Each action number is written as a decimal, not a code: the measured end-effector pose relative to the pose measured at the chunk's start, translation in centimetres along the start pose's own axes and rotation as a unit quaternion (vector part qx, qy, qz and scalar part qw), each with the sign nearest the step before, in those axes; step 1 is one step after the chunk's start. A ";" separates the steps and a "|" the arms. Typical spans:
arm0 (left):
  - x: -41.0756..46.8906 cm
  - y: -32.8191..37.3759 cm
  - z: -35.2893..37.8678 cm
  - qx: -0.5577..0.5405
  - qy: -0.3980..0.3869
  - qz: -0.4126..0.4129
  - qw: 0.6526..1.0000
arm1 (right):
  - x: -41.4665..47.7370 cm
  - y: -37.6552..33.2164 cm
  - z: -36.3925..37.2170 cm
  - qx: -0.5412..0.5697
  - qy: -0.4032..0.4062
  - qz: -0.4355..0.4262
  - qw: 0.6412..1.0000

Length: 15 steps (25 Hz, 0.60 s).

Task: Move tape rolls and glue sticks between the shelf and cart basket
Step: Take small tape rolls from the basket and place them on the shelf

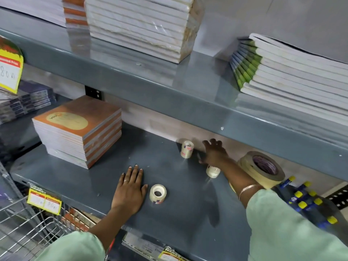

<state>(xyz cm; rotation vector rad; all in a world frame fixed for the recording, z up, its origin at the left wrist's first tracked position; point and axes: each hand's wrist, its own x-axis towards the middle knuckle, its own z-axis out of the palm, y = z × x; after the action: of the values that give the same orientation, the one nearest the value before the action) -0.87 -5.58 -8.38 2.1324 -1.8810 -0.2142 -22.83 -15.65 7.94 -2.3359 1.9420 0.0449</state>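
Three small clear tape rolls lie on the grey shelf (pixel 169 213): one (pixel 157 194) near the front beside my left hand, one (pixel 187 149) upright at the back, one (pixel 213 171) under my right wrist. My left hand (pixel 130 189) rests flat on the shelf, fingers spread, holding nothing. My right hand (pixel 214 153) reaches to the back wall with fingers spread, just right of the upright roll. A large masking tape roll (pixel 261 169) leans behind my right forearm. Blue glue sticks with yellow caps (pixel 305 202) lie at the right.
A stack of orange notebooks (pixel 79 129) stands on the shelf's left. The upper shelf (pixel 169 87) overhangs, loaded with paper stacks (pixel 143 25) and green-spined books (pixel 282 68). A wire cart basket (pixel 24 228) sits at the lower left. Yellow price tags (pixel 44 201) hang on the shelf edge.
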 end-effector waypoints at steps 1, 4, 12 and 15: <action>0.0 0.0 0.0 0.004 -0.003 0.000 1.000 | -0.2 -1.1 0.8 0.026 0.040 -0.038 0.998; 0.0 0.0 -0.1 0.002 -0.007 0.002 1.000 | -2.8 -6.0 5.1 0.063 -0.038 -0.175 0.982; -0.1 0.2 -0.4 0.005 -0.015 0.000 1.000 | -4.4 -8.7 9.7 0.011 -0.108 -0.244 0.964; -0.1 0.2 -0.4 0.004 -0.007 0.001 1.000 | -0.5 -7.5 7.2 0.062 -0.090 -0.203 0.973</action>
<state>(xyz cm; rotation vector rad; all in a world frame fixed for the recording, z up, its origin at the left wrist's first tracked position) -0.96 -5.51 -7.96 2.1397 -1.8948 -0.2219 -15.21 -13.06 1.30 -2.4949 1.3208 0.0957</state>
